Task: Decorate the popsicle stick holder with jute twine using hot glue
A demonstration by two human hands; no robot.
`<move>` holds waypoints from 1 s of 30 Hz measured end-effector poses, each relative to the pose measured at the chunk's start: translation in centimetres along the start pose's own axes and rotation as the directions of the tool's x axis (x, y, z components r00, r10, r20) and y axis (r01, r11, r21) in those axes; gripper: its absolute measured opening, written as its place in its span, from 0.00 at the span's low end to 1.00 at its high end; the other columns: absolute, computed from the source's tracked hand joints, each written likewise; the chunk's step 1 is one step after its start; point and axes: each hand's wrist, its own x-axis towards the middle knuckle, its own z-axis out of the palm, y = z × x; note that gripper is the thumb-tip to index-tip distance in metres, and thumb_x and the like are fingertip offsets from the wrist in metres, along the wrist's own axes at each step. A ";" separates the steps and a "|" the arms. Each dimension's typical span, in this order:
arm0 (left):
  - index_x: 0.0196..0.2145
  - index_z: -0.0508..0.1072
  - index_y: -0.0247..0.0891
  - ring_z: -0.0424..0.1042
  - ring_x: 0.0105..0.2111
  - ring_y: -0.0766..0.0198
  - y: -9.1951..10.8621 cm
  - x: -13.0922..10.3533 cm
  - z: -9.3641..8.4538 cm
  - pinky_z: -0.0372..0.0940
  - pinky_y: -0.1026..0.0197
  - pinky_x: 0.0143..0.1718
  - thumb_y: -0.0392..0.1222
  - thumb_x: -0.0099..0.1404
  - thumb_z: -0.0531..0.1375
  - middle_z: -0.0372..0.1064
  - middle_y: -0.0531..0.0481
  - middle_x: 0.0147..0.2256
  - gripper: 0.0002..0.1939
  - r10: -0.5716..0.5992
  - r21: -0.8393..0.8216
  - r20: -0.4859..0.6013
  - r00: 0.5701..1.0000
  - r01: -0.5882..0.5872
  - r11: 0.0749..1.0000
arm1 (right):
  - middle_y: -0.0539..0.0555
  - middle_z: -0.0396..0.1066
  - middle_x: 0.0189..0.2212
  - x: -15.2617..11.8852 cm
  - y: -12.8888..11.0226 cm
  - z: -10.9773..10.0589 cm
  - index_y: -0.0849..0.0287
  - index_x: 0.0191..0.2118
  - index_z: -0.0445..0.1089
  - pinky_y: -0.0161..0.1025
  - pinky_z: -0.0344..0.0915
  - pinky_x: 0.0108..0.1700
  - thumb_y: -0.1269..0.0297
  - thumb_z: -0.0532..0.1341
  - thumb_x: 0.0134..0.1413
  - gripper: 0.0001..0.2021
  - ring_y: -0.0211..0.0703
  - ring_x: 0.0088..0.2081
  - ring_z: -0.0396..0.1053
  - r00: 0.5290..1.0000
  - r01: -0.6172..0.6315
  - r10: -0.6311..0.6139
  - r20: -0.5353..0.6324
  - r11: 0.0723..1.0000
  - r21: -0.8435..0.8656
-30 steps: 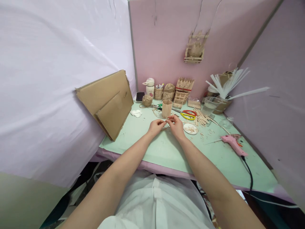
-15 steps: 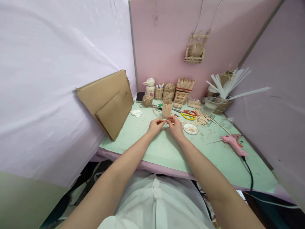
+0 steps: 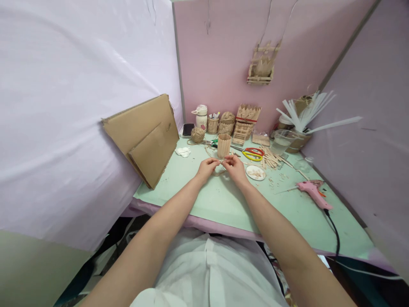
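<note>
Over the middle of the table my left hand [image 3: 206, 169] and my right hand [image 3: 235, 169] meet fingertip to fingertip. Both pinch a thin strand of jute twine [image 3: 219, 174], part of which hangs in a small loop below the fingers. Just beyond the fingertips stands an upright round cup of wooden craft sticks [image 3: 224, 146]. Behind it to the left sits a ball of twine [image 3: 197, 134], its loose strand trailing toward the cup. A white dish [image 3: 255, 172] with small wood pieces is close to my right hand.
Scissors with red and yellow handles [image 3: 253, 154] lie beside loose craft sticks [image 3: 271, 157]. At right is a pink glue gun [image 3: 315, 194] with a cord over the edge. A clear plastic cup [image 3: 281, 143] stands behind. Cardboard [image 3: 153, 140] leans at left; a bottle [image 3: 201, 117] stands at back.
My fingertips have drawn slightly apart, the left hand shifting a little left. More of the twine loop shows beneath them. The things on the table have stayed put.
</note>
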 end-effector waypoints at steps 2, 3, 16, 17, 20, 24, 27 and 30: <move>0.25 0.73 0.35 0.56 0.21 0.73 0.0 0.1 0.0 0.49 0.66 0.22 0.43 0.45 0.66 0.62 0.55 0.21 0.10 -0.034 -0.082 0.021 0.999 0.036 0.996 | 0.51 0.71 0.26 0.0 0.0 0.1 0.57 0.37 0.64 0.39 0.63 0.33 0.57 0.64 0.40 0.16 0.41 0.29 0.67 1.000 -0.020 0.019 0.016 0.999 0.030; 0.24 0.73 0.35 0.56 0.21 0.73 0.0 0.1 0.0 0.48 0.66 0.22 0.43 0.44 0.66 0.62 0.55 0.21 0.10 -0.049 -0.116 0.035 0.998 0.052 0.992 | 0.50 0.70 0.26 0.0 0.0 0.1 0.57 0.37 0.63 0.38 0.63 0.33 0.57 0.64 0.40 0.16 0.40 0.29 0.66 0.999 -0.027 0.026 0.022 0.999 0.038; 0.28 0.75 0.35 0.57 0.21 0.72 -0.1 -0.1 0.1 0.53 0.66 0.23 0.48 0.45 0.67 0.65 0.55 0.21 0.15 0.036 0.013 0.033 0.999 -0.036 0.999 | 0.53 0.69 0.30 -0.2 -0.3 -0.2 0.58 0.28 0.69 0.41 0.63 0.40 0.61 0.58 0.46 0.07 0.40 0.31 0.65 0.978 0.191 -0.207 -0.029 0.941 -0.278; 0.28 0.75 0.35 0.58 0.22 0.72 -0.1 -0.2 0.1 0.54 0.65 0.24 0.47 0.46 0.67 0.66 0.54 0.22 0.14 0.046 0.025 0.025 0.999 -0.047 0.999 | 0.53 0.70 0.30 -0.3 -0.3 -0.1 0.58 0.28 0.70 0.42 0.63 0.41 0.61 0.58 0.46 0.07 0.40 0.31 0.65 0.977 0.195 -0.211 -0.024 0.936 -0.293; 0.28 0.76 0.34 0.63 0.25 0.70 0.0 -0.3 0.2 0.59 0.64 0.28 0.46 0.47 0.66 0.70 0.52 0.25 0.13 0.063 0.051 0.003 0.998 -0.063 0.997 | 0.53 0.71 0.29 -0.4 -0.4 -0.1 0.58 0.28 0.72 0.42 0.63 0.41 0.61 0.58 0.47 0.08 0.41 0.31 0.65 0.979 0.184 -0.201 -0.023 0.933 -0.310; 0.27 0.77 0.33 0.68 0.31 0.65 0.1 -0.3 0.2 0.64 0.59 0.38 0.43 0.47 0.66 0.74 0.48 0.29 0.10 0.091 0.073 -0.021 0.996 -0.089 0.993 | 0.54 0.72 0.29 -0.5 -0.7 -0.1 0.58 0.28 0.73 0.42 0.64 0.40 0.59 0.58 0.47 0.09 0.42 0.31 0.66 0.981 0.173 -0.192 -0.032 0.936 -0.306; 0.27 0.77 0.33 0.70 0.32 0.62 0.1 -0.3 0.2 0.64 0.58 0.40 0.42 0.48 0.66 0.75 0.46 0.30 0.09 0.111 0.096 -0.030 0.993 -0.107 0.990 | 0.54 0.73 0.28 -0.5 -0.8 -0.2 0.58 0.27 0.74 0.41 0.63 0.40 0.59 0.58 0.47 0.09 0.42 0.31 0.66 0.981 0.176 -0.194 -0.028 0.936 -0.304; 0.27 0.78 0.33 0.70 0.32 0.62 0.0 -0.3 0.1 0.64 0.58 0.39 0.41 0.48 0.65 0.75 0.45 0.30 0.09 0.132 0.127 -0.026 0.991 -0.127 0.984 | 0.54 0.73 0.28 -0.5 -0.9 -0.2 0.58 0.28 0.74 0.41 0.63 0.39 0.60 0.59 0.47 0.10 0.42 0.31 0.66 0.981 0.176 -0.194 -0.029 0.936 -0.304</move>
